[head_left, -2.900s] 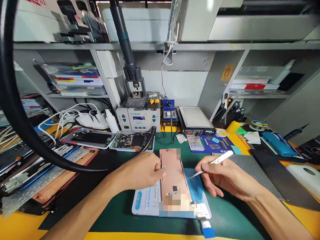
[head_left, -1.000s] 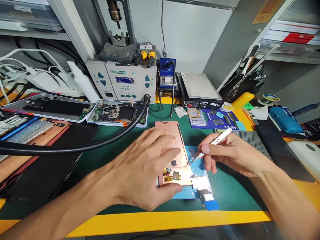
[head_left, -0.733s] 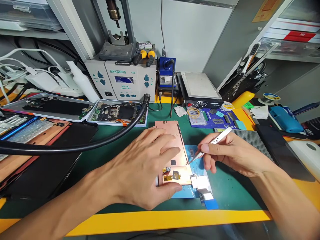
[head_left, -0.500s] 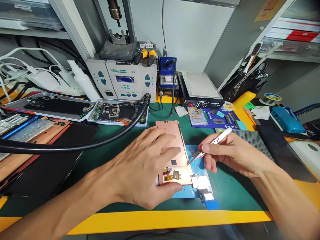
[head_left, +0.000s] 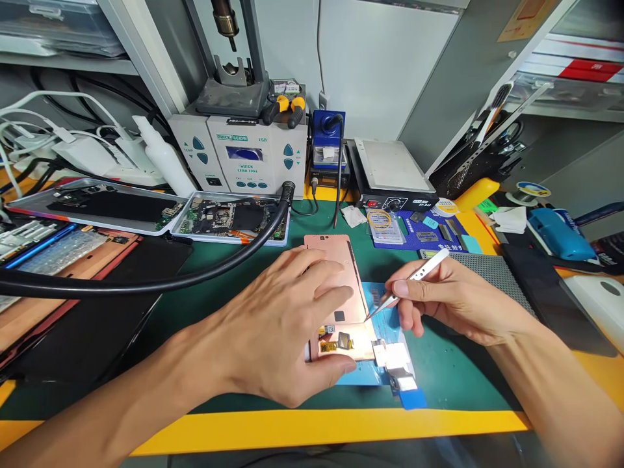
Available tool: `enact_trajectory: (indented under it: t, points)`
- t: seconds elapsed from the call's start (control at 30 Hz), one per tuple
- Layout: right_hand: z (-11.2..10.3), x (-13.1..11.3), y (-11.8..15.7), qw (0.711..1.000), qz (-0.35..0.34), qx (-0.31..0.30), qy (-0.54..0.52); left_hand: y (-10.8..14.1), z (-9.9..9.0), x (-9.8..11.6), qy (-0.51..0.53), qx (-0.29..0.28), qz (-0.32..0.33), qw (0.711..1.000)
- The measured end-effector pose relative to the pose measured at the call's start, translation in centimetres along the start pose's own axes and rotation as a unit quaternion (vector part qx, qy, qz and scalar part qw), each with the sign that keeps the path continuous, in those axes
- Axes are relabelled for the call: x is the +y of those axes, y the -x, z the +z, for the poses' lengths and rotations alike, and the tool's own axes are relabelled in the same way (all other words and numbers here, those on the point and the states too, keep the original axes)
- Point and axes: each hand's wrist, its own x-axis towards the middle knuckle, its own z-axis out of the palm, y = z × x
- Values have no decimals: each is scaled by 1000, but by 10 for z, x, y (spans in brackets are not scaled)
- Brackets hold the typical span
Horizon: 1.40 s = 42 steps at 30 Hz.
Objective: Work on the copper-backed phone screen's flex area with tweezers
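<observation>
My left hand [head_left: 287, 325] lies across a copper-pink phone screen panel [head_left: 348, 312], fingers spread over its left part and thumb near its lower edge. The fingertips appear to rest on the panel. White tweezers [head_left: 414, 279] are pinched in my right hand [head_left: 431, 292], their tips at the panel's right edge. At the panel's lower end are a small square dark part and an orange ribbon cable [head_left: 329, 346]. A silvery flex piece with a blue tab [head_left: 412, 398] sticks out to the lower right. Under the panel lies a light-blue sheet [head_left: 385, 302].
A black hose [head_left: 195, 285] arches over the left side from the hot-air station [head_left: 253, 156]. Behind my left hand lies an opened device [head_left: 229, 218] with its circuit board showing. A flat heating plate [head_left: 390, 169] and a purple mat [head_left: 414, 227] with small parts stand at the back right.
The tweezers' tips have shifted very slightly at the panel's right edge. My left hand and the panel stay in place.
</observation>
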Motion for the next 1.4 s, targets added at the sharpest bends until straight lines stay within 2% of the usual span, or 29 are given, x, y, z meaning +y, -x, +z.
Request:
enact_trajectory:
  t: [0.2,0.4,0.63,1.0,1.17,1.4]
  points:
    - [0,-1,-1,1000,2,-3,-7,2,2,0,-3,8,4,1000]
    - [2,-3,2,1000,4,-3,-9,3,1,2,16,-6,-14,1000]
    - [2,0,1,1000,-1,-3,-15,0,4,1,12,26,-1,1000]
    - [-1,1,-1,1000,2,-5,-16,2,2,2,0,6,1,1000]
    - [-2,1,-3,1000,7,-9,-18,3,3,0,-10,22,16,1000]
    - [-3,1,-2,1000,7,-13,-17,2,3,0,1,17,14,1000]
